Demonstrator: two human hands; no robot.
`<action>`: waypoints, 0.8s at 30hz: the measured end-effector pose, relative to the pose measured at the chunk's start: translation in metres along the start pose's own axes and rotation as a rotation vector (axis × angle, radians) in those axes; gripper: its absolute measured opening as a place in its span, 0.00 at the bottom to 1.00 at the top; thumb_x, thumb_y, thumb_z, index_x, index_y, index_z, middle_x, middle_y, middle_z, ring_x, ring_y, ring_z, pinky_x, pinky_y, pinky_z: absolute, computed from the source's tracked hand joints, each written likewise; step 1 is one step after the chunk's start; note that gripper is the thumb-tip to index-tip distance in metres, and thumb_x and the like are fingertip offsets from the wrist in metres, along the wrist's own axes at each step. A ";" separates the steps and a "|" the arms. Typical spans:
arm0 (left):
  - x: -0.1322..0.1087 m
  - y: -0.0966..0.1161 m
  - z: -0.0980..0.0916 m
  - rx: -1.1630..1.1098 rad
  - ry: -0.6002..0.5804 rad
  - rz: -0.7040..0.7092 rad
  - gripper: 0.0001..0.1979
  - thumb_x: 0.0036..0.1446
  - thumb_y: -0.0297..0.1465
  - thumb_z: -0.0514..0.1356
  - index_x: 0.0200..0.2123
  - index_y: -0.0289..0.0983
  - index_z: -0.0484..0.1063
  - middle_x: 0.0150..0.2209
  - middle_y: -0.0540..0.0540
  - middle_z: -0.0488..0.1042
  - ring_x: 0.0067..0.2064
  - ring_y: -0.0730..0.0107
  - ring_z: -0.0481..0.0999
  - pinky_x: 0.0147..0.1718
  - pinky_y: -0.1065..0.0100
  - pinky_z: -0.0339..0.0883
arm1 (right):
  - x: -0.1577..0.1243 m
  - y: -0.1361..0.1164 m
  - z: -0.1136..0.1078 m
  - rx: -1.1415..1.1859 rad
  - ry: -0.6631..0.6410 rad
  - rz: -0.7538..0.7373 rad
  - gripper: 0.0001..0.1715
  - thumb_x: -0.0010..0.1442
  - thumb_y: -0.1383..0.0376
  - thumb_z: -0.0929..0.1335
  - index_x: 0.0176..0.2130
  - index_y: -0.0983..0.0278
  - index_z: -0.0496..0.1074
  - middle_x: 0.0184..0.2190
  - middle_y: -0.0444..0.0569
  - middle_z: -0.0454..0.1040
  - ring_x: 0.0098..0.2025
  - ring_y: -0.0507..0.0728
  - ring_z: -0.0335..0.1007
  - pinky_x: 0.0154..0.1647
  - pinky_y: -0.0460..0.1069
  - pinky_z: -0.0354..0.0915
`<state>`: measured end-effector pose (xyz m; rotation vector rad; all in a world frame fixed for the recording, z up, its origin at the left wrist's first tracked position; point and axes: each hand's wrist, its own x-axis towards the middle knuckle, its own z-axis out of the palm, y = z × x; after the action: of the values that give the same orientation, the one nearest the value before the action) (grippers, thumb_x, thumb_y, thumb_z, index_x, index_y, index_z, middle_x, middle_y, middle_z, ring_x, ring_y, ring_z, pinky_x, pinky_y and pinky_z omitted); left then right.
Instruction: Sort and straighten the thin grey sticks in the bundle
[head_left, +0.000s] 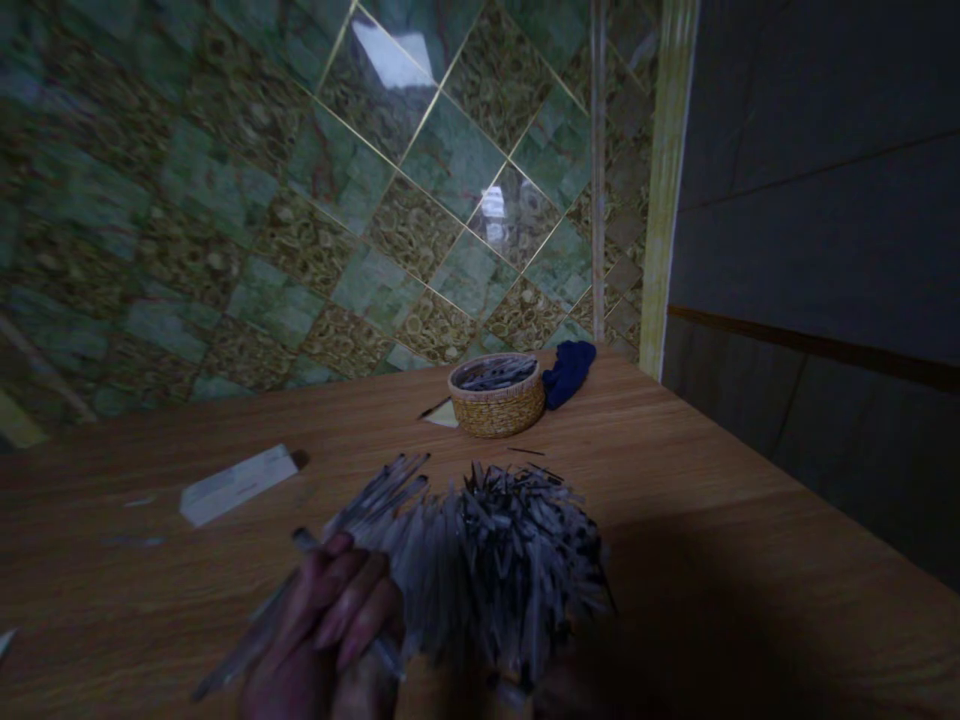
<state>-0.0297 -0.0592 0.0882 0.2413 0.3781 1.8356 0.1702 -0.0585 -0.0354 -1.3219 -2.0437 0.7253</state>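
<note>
My left hand (337, 620), blurred, is at the lower left of centre, its fingers closed round slender pen-like sticks (244, 650). One stick points down to the left, and a clear end pokes out below the fingers. Right beside this hand, a large heap of grey translucent pen-like sticks with dark tips (517, 560) lies on the wooden table (697, 500). Some sticks in the heap's left part lie roughly side by side. At the bottom edge, below the heap, a dim smeared shape seems to be my right hand (566, 692); its fingers cannot be made out.
Behind the heap stands a round woven basket (498, 412) holding more sticks, with a dark blue cloth (568, 373) against its right side. A pale paper strip (238, 486) lies at left. Single dark sticks lie near the basket. A tiled wall (450, 200) borders the table's back.
</note>
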 end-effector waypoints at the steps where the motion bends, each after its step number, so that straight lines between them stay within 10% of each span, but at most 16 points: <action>1: 0.001 -0.006 -0.001 -0.037 -0.006 -0.024 0.17 0.62 0.19 0.38 0.30 0.35 0.63 0.18 0.54 0.62 0.15 0.81 0.64 0.11 0.82 0.59 | 0.000 0.002 -0.001 -0.018 -0.011 0.013 0.12 0.58 0.61 0.61 0.36 0.57 0.73 0.26 0.42 0.75 0.28 0.53 0.71 0.28 0.45 0.61; 13: 0.022 -0.053 -0.009 0.013 0.038 -0.046 0.17 0.64 0.23 0.42 0.29 0.29 0.66 0.18 0.54 0.59 0.15 0.85 0.60 0.10 0.82 0.51 | 0.032 0.010 -0.002 -0.367 -0.039 0.185 0.19 0.58 0.63 0.61 0.49 0.61 0.68 0.40 0.52 0.76 0.40 0.64 0.73 0.37 0.53 0.63; 24: 0.010 -0.087 -0.020 0.474 0.069 -0.235 0.07 0.54 0.32 0.59 0.32 0.33 0.71 0.16 0.54 0.64 0.14 0.83 0.58 0.12 0.81 0.49 | 0.027 -0.010 -0.029 0.209 -0.048 0.067 0.15 0.56 0.58 0.59 0.28 0.62 0.68 0.24 0.43 0.71 0.28 0.51 0.66 0.28 0.44 0.58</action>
<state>0.0378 -0.0293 0.0361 0.4385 0.8545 1.5061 0.1765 -0.0332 -0.0033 -1.2688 -1.9085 0.9808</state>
